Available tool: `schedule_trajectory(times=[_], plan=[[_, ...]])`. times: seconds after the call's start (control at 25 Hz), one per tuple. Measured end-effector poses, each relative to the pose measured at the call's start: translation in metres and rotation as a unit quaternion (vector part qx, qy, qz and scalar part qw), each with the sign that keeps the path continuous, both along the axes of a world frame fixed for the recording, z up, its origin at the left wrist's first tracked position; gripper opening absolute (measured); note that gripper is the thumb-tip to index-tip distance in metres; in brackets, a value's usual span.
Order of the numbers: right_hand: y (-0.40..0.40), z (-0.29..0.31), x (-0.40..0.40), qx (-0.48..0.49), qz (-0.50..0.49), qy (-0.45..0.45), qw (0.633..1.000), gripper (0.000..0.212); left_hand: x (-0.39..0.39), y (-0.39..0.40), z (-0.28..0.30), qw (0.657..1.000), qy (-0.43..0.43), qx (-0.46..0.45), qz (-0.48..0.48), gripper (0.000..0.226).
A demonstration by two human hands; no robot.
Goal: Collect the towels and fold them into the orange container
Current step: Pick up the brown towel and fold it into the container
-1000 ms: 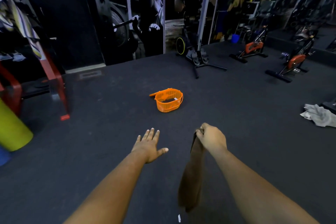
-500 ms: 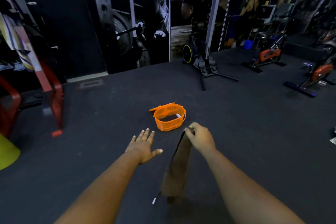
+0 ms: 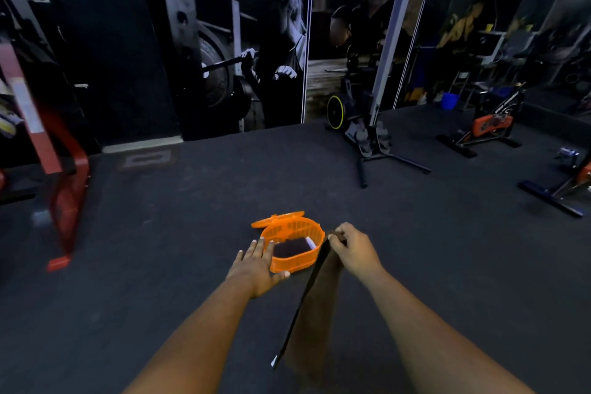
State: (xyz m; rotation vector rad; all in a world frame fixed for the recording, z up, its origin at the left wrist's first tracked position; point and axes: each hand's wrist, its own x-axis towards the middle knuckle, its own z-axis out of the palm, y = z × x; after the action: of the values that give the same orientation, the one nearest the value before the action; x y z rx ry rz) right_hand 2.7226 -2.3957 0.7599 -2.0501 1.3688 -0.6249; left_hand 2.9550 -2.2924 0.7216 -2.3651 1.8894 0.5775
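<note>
The right hand [image 3: 353, 251] pinches the top edge of a brown towel [image 3: 315, 313] between its curled fingers [image 3: 340, 235] and thumb, and the cloth hangs straight down from that grip in a long narrow fold, a small pale tag showing at its lower corner. Just left of those pinching fingers, close enough that the towel's upper edge overlaps its rim in the picture, sits the orange container [image 3: 292, 248] on the dark gym floor [image 3: 192, 233]; whether cloth and rim actually touch cannot be told. The container is a slatted plastic basket with its lid [image 3: 277, 220] swung open on the far side, and inside it lies a dark folded towel [image 3: 291, 248] with a white tag at its right edge. The left hand [image 3: 256, 269] is held flat, palm down, fingers straight and close together with the thumb spread out to the right; its fingertips lie over the container's near left rim in the picture, though contact cannot be confirmed. Well beyond the fingers of both hands stands a machine with a yellow-rimmed wheel [image 3: 335, 110], and far off to the right of the right hand's fingers stand orange exercise bikes [image 3: 489, 126]. Far to the left of the left hand's fingers stands a red rack frame [image 3: 68, 189]. A wall mural of a lifter [image 3: 271, 51] fills the background.
</note>
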Motion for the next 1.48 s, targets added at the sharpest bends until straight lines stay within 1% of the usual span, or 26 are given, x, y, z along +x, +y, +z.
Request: schedule_trajectory(times=[0.08,0.16,0.28,0.44,0.52,0.6,0.68,0.72,0.8,0.84,0.92,1.0,1.04,1.08,1.12,1.16,1.2,1.24,1.28,1.32,1.36,1.4,1.44,1.48], plan=[[-0.040,0.000,0.009,0.018,0.005,-0.005,1.000,0.012,0.014,-0.040,-0.002,1.000,-0.002,0.005,-0.011,0.095],[-0.083,-0.001,0.020,0.029,0.017,-0.031,0.999,0.010,0.031,-0.087,0.000,1.000,-0.012,0.004,-0.019,0.094],[-0.137,-0.003,0.035,0.045,0.043,-0.077,0.995,0.008,0.045,-0.146,0.006,1.000,0.006,-0.010,-0.008,0.092],[-0.199,-0.006,0.053,0.075,0.070,-0.149,0.983,0.016,0.042,-0.209,0.008,0.999,0.029,-0.038,-0.014,0.087],[-0.238,-0.009,0.062,0.077,0.086,-0.170,0.979,0.023,0.035,-0.241,0.006,0.996,0.066,-0.061,-0.007,0.084],[-0.277,-0.016,0.069,0.082,0.115,-0.169,0.975,0.031,0.024,-0.269,0.005,0.986,0.140,-0.089,0.006,0.078],[-0.310,-0.021,0.074,0.074,0.155,-0.153,0.973,0.042,0.009,-0.293,0.008,0.964,0.233,-0.125,0.026,0.062],[-0.323,-0.022,0.076,0.069,0.173,-0.144,0.972,0.046,0.002,-0.304,0.010,0.951,0.266,-0.150,0.041,0.050],[-0.353,-0.026,0.076,0.074,0.217,-0.134,0.964,0.049,-0.008,-0.329,0.009,0.931,0.298,-0.195,0.083,0.019],[-0.366,-0.027,0.077,0.080,0.234,-0.135,0.960,0.048,-0.011,-0.340,0.008,0.922,0.308,-0.207,0.109,0.013],[-0.384,-0.028,0.079,0.095,0.245,-0.154,0.952,0.045,-0.015,-0.354,0.008,0.900,0.335,-0.229,0.156,0.020],[-0.397,-0.029,0.077,0.115,0.255,-0.161,0.947,0.039,-0.017,-0.363,0.013,0.866,0.387,-0.244,0.204,0.018],[-0.402,-0.028,0.073,0.113,0.283,-0.133,0.943,0.037,-0.017,-0.366,0.020,0.847,0.409,-0.248,0.233,0.017],[-0.406,-0.031,0.067,0.093,0.320,-0.075,0.940,0.038,-0.018,-0.370,0.026,0.820,0.431,-0.263,0.269,0.019],[-0.409,-0.038,0.061,0.058,0.350,0.004,0.935,0.040,-0.018,-0.374,0.033,0.788,0.453,-0.285,0.306,0.022],[-0.412,-0.043,0.057,0.022,0.362,0.064,0.930,0.043,-0.015,-0.378,0.038,0.756,0.469,-0.305,0.339,0.023],[-0.416,-0.049,0.054,-0.004,0.352,0.083,0.932,0.044,-0.010,-0.380,0.042,0.736,0.480,-0.315,0.360,0.022],[-0.420,-0.054,0.053,-0.007,0.323,0.060,0.944,0.044,-0.005,-0.378,0.046,0.734,0.485,-0.314,0.357,0.020],[-0.423,-0.057,0.055,0.005,0.285,0.009,0.959,0.042,0.000,-0.376,0.048,0.755,0.481,-0.297,0.333,0.020],[-0.425,-0.054,0.058,0.022,0.250,-0.049,0.967,0.038,0.005,-0.372,0.048,0.789,0.469,-0.268,0.293,0.022],[-0.428,-0.048,0.063,0.041,0.232,-0.101,0.967,0.033,0.009,-0.370,0.048,0.816,0.456,-0.247,0.256,0.023],[-0.430,-0.039,0.067,0.056,0.227,-0.136,0.963,0.030,0.013,-0.370,0.049,0.822,0.449,-0.253,0.241,0.023],[-0.430,-0.031,0.072,0.060,0.220,-0.155,0.961,0.030,0.017,-0.371,0.052,0.804,0.453,-0.288,0.254,0.021],[-0.427,-0.023,0.076,0.049,0.214,-0.157,0.963,0.030,0.021,-0.373,0.057,0.765,0.469,-0.338,0.282,0.018]])
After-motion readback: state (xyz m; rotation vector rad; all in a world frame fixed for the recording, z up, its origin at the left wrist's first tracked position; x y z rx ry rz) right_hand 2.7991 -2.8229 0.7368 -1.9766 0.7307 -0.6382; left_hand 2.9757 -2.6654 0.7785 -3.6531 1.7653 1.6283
